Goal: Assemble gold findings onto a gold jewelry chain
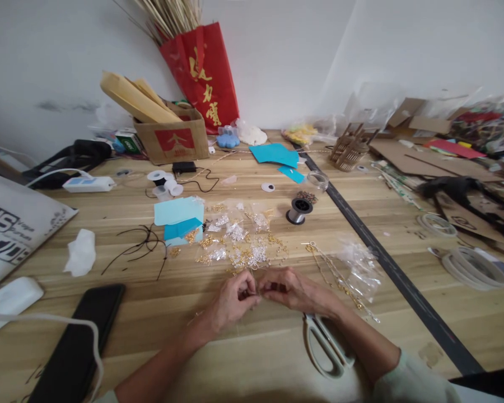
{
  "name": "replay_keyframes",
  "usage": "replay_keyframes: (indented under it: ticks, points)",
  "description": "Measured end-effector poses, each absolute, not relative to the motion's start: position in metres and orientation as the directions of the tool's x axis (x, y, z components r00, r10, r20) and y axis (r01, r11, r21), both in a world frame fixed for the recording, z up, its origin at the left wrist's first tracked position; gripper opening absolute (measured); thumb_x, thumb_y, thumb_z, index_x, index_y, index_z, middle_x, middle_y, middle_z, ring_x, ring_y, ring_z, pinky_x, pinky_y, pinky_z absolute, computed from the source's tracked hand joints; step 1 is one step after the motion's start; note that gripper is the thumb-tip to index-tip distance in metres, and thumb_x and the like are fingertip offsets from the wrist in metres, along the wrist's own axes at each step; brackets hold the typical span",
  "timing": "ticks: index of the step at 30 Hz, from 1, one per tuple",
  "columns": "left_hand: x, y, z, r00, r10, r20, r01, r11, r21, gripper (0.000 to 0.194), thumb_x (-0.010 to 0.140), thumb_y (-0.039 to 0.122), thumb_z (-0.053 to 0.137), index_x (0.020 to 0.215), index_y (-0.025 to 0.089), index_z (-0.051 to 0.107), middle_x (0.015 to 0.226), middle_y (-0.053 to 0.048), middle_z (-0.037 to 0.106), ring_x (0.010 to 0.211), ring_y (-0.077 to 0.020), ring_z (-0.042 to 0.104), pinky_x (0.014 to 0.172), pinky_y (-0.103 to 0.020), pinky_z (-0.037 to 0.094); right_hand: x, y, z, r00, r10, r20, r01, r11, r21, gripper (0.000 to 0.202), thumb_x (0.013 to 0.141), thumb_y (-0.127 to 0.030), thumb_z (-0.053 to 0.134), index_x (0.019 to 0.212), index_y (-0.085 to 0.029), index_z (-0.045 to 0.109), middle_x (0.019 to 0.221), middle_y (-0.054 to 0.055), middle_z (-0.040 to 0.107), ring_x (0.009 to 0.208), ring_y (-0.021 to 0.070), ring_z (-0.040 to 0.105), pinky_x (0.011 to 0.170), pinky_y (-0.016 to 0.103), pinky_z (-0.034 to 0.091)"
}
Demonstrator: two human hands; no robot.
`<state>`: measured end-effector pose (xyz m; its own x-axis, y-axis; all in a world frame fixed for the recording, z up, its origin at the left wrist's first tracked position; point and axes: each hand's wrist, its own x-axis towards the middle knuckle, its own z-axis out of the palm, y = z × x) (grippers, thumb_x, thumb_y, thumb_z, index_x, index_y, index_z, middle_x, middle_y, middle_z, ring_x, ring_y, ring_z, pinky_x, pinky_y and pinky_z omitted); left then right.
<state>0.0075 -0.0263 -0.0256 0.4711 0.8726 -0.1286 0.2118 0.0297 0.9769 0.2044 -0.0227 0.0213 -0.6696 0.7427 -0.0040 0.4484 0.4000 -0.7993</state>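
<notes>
Two bare hands at close work over a wooden table [235, 372]. The left hand [235, 294] and the right hand [292, 288] meet near the table's front edge, thumbs and forefingers closed in opposed pinches, with a small piece [258, 289] between their tips; it is too fine and too shaded to identify. The two-sided pinch presumably steadies something that a single hand would let slip or turn. The small piece lies just on the near side of the loose beads [252, 254], some gold and some silvery, which are probably spread there so that single ones can be picked up with little reach. Its direction and long axis cannot be told, since the fingertips cover most of it. The scissors [330, 346] lie beside the right forearm, handle loops toward the person, long axis slanting away and to the left, the blades hidden under the arm; this seems to suit a quick right-handed grasp. The spool [299, 211] stands on end beyond the beads, likely so that it will not roll. The chains [338, 280] run obliquely from far left to near right, beside clear bags [361, 268], apparently laid out lengthwise against tangling.
</notes>
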Motion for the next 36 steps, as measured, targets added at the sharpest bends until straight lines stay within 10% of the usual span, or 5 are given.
replay_keyframes:
  ticks: [36]
  points:
    - [0.001, -0.018, -0.011, 0.428, 0.891, -0.151, 0.193, 0.073, 0.978, 0.005, 0.068, 0.011, 0.064, 0.072, 0.014, 0.063, 0.068, -0.003, 0.067, 0.064, -0.014, 0.062, 0.062, -0.024, 0.049, 0.192, -0.027, 0.009, -0.674, 0.733, 0.096, 0.525, 0.566, -0.636, 0.008, 0.083, -0.01, 0.058, 0.089, -0.015, 0.061, 0.088, 0.005, 0.058, 0.073, 0.0138, 0.057, 0.064, 0.023, 0.044]
